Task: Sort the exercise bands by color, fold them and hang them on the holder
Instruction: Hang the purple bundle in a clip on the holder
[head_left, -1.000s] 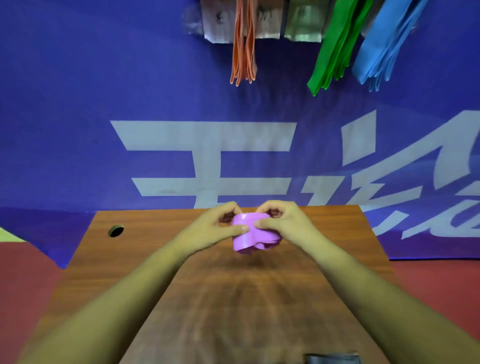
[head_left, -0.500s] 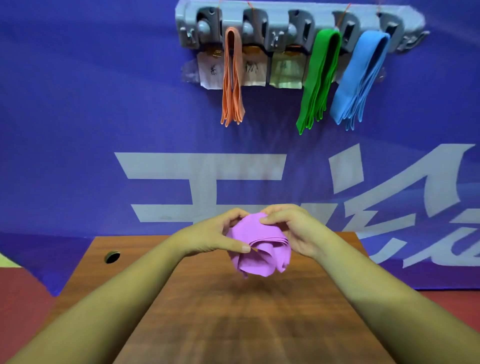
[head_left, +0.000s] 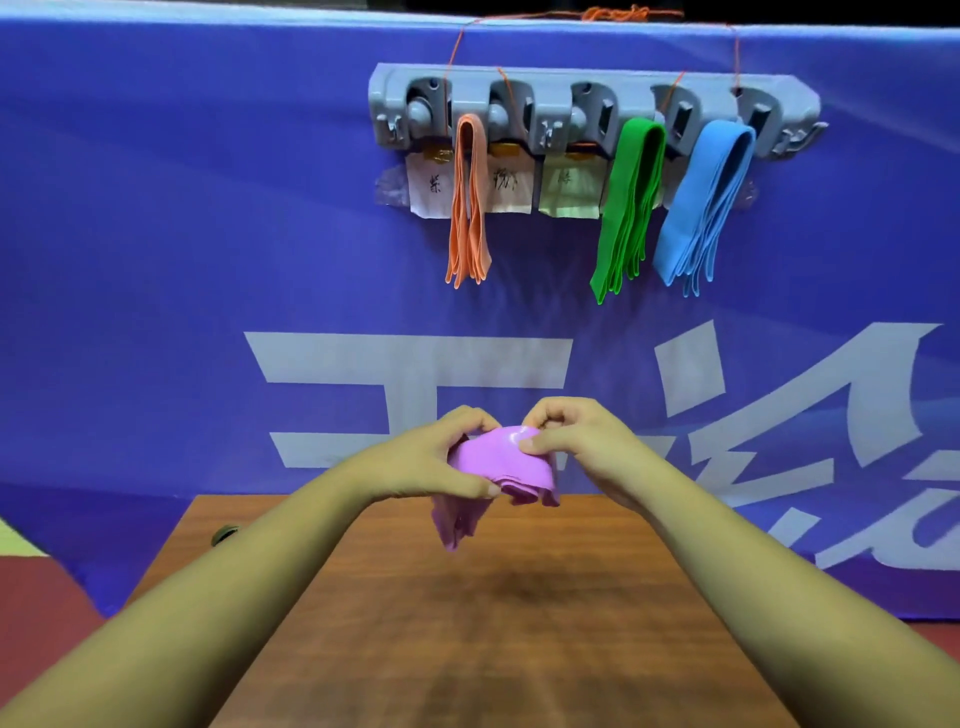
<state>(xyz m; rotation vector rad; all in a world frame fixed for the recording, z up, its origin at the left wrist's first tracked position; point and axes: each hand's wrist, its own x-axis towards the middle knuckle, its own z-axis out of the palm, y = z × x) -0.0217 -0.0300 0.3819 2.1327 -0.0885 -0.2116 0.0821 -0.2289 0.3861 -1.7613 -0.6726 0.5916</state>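
Note:
A folded purple band (head_left: 496, 467) is held in the air above the far end of the wooden table (head_left: 467, 623). My left hand (head_left: 431, 462) grips its left side with thumb under and fingers over. My right hand (head_left: 576, 441) pinches its top right edge. One end of the band droops down below my left hand. On the blue banner above, a grey holder (head_left: 592, 111) carries an orange band (head_left: 467, 202), a green band (head_left: 626, 208) and a blue band (head_left: 701, 208), each hanging folded from its own hook.
Paper labels (head_left: 498, 184) are taped under the holder's left hooks. The leftmost hook (head_left: 415, 117) and the middle hook (head_left: 584, 122) carry nothing. A round cable hole (head_left: 224, 534) sits at the table's far left corner. Red floor (head_left: 36, 597) shows at the left.
Both hands have lifted the purple band off the table towards the banner. The view has tilted up, bringing the whole holder into sight.

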